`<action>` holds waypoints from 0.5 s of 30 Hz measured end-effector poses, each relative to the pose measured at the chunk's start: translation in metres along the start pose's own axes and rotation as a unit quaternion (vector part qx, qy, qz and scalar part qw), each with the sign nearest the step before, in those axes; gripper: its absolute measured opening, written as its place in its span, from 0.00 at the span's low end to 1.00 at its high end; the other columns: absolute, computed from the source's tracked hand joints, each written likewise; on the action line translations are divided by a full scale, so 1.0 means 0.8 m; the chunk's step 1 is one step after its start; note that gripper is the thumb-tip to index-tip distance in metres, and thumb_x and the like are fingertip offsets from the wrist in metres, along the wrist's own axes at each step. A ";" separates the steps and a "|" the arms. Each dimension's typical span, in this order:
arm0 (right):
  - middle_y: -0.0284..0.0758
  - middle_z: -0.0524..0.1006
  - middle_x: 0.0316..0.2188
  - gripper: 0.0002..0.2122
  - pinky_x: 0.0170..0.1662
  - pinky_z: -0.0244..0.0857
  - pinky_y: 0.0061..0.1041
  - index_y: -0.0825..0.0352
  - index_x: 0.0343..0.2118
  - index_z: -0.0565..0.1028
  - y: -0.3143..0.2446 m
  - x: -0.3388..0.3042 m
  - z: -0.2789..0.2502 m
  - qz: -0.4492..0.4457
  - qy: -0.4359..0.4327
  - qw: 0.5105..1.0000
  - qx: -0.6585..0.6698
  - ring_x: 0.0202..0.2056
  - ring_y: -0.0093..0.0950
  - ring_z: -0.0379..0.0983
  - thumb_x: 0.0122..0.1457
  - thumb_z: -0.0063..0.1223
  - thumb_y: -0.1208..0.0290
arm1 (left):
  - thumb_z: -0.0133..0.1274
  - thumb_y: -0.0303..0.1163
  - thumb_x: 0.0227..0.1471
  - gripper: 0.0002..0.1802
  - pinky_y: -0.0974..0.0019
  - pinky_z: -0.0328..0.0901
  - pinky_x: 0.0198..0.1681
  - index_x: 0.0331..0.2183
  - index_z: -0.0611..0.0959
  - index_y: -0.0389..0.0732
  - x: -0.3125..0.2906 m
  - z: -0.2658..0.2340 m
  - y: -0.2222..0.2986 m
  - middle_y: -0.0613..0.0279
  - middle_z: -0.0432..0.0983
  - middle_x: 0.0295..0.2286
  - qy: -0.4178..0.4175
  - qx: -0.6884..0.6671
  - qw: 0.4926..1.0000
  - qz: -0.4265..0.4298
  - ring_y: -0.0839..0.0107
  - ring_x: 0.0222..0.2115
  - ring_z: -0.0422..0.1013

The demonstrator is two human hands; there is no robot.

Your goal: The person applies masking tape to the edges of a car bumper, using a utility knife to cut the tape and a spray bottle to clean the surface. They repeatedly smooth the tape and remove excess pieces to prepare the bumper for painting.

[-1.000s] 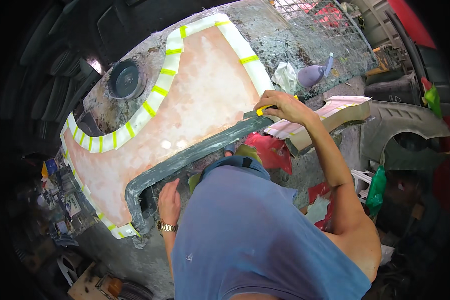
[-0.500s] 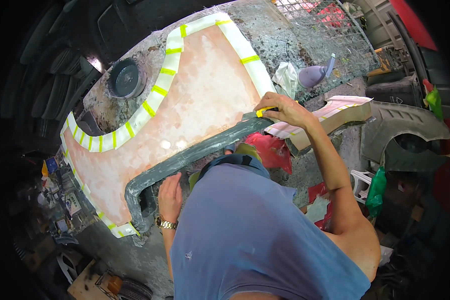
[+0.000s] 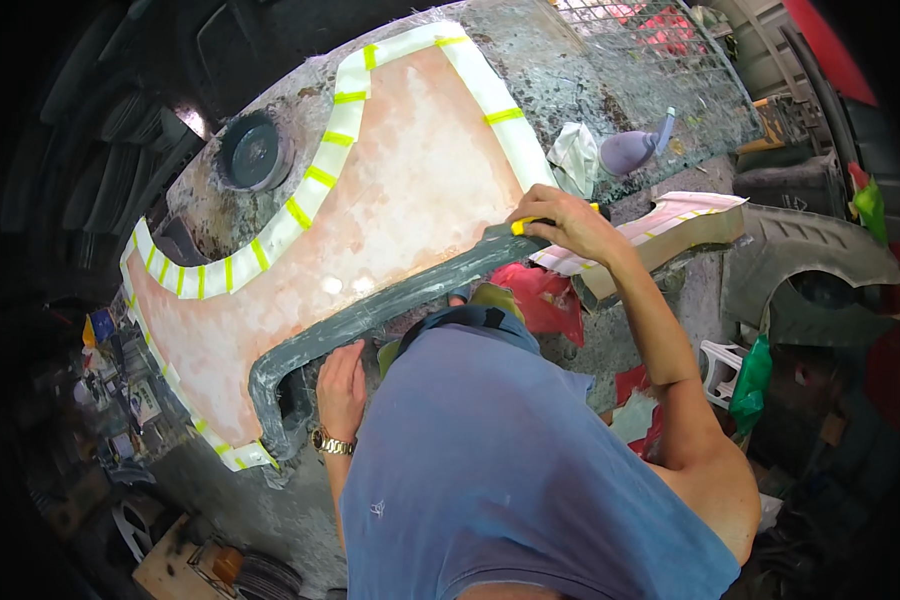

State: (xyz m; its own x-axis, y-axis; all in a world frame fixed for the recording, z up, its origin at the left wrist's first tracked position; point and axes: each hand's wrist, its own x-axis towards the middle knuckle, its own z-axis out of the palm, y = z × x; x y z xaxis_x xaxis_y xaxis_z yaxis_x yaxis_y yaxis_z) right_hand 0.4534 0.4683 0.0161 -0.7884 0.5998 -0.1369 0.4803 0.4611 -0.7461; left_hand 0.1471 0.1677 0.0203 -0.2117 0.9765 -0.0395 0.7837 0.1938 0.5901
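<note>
Across the table lies a large, pinkish-white car body panel [image 3: 410, 150]. White strips [image 3: 295, 215] fastened with yellow-green tape border its curved edges, and wet-looking dark grey coating [image 3: 370, 308] covers its near edge. My right hand [image 3: 567, 222] is closed around a paintbrush [image 3: 522, 228] with a yellow handle; its grey tip meets the panel's near right corner. Fingers of that hand hide part of the handle. My left hand [image 3: 342, 385], with a metal watch at the wrist, holds nothing beside the near edge, fingers stretched out.
A round tub of grey liquid [image 3: 254, 154] stands inside the panel's curved cut-out. Crumpled white paper [image 3: 574, 160] and a purple bottle [image 3: 627, 152] sit beyond my right hand. To the right are a smaller taped panel [image 3: 660, 245] and a grey fender [image 3: 810, 260].
The brush tip and my right hand have shifted only slightly, with the coating at the right corner now looking a bit fuller. My left hand stays nearly where it was.
</note>
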 end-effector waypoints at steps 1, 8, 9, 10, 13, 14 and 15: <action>0.35 0.74 0.38 0.11 0.46 0.68 0.33 0.61 0.43 0.80 0.001 -0.003 -0.002 0.002 0.005 1.000 -0.012 0.41 0.35 0.73 0.56 0.59 0.73 | 0.48 0.18 0.54 0.14 0.57 0.67 0.42 0.44 0.80 0.34 0.000 0.000 0.000 0.51 0.77 0.35 0.004 0.000 1.000 0.006 0.52 0.37 0.74; 0.35 0.73 0.37 0.10 0.45 0.67 0.29 0.66 0.42 0.80 0.011 -0.014 0.004 -0.033 -0.011 0.999 0.010 0.40 0.30 0.73 0.57 0.57 0.76 | 0.50 0.21 0.53 0.15 0.54 0.67 0.43 0.44 0.81 0.38 -0.004 0.015 -0.004 0.52 0.78 0.38 0.004 -0.039 0.999 0.014 0.52 0.40 0.73; 0.35 0.72 0.37 0.10 0.44 0.67 0.28 0.66 0.42 0.80 0.007 -0.004 0.011 -0.045 -0.032 0.998 0.016 0.39 0.30 0.73 0.56 0.57 0.77 | 0.50 0.21 0.53 0.15 0.54 0.67 0.43 0.44 0.81 0.38 -0.007 0.014 -0.007 0.51 0.78 0.38 0.014 -0.037 0.999 0.005 0.52 0.39 0.73; 0.37 0.73 0.35 0.09 0.46 0.67 0.32 0.66 0.40 0.80 -0.002 -0.005 0.010 -0.043 -0.037 0.998 0.038 0.40 0.34 0.73 0.56 0.57 0.77 | 0.51 0.22 0.53 0.14 0.54 0.67 0.43 0.43 0.81 0.39 -0.011 0.017 -0.010 0.51 0.78 0.37 0.026 0.005 1.000 0.010 0.52 0.39 0.73; 0.38 0.73 0.35 0.11 0.44 0.66 0.31 0.67 0.42 0.80 -0.037 0.011 0.021 -0.019 -0.037 0.999 0.021 0.39 0.34 0.72 0.55 0.57 0.78 | 0.54 0.23 0.51 0.20 0.55 0.66 0.42 0.48 0.79 0.40 -0.023 0.015 -0.025 0.56 0.75 0.41 0.061 0.033 0.998 0.010 0.55 0.41 0.71; 0.38 0.73 0.35 0.10 0.45 0.66 0.31 0.67 0.41 0.79 -0.050 0.015 0.030 -0.028 -0.014 0.999 0.042 0.39 0.35 0.72 0.55 0.56 0.78 | 0.54 0.22 0.50 0.21 0.55 0.65 0.41 0.49 0.78 0.40 -0.029 0.010 -0.034 0.56 0.74 0.41 0.095 0.064 0.993 -0.020 0.55 0.41 0.71; 0.38 0.74 0.36 0.10 0.45 0.66 0.31 0.67 0.41 0.79 -0.061 0.030 0.042 -0.032 -0.020 0.998 0.058 0.40 0.35 0.72 0.55 0.56 0.77 | 0.53 0.21 0.50 0.23 0.55 0.65 0.41 0.50 0.78 0.40 -0.031 0.008 -0.041 0.56 0.74 0.41 0.125 0.089 0.987 -0.044 0.56 0.40 0.70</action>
State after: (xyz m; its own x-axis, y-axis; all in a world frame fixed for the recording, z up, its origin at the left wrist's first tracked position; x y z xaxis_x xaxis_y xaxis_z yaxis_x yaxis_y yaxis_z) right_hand 0.3983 0.4380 0.0275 -0.8317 0.5439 -0.1114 0.3835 0.4177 -0.8237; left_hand 0.1306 0.1378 -0.0030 -0.4033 0.9060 0.1283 0.8416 0.3122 0.4407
